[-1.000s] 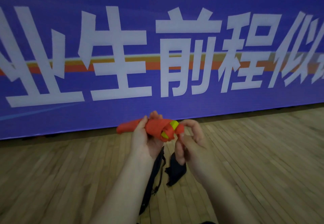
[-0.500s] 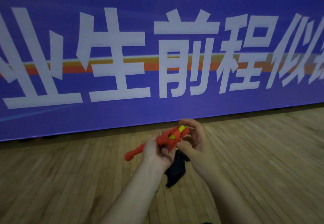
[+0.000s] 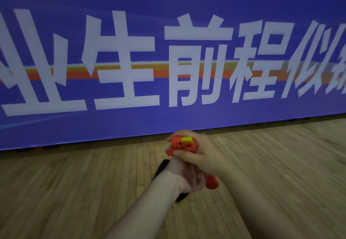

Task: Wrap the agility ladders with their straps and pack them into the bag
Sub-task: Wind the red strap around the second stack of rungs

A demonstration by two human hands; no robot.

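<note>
An agility ladder bundle, wound in orange strap with a yellow rung end showing at its top, stands roughly upright in front of me. My right hand grips its upper end, fingers curled round it. My left hand holds the bundle lower down, partly hidden under the right hand. The orange lower end sticks out to the right below my right wrist. A dark bag lies on the floor behind my left wrist, mostly hidden.
A wooden plank floor spreads all around. A tall blue banner with large white characters and an orange stripe stands close ahead along the floor's far edge.
The bundle has swung from lying sideways with its tail to the left to nearly upright, its tail now at lower right. My right hand closed over the top end.
</note>
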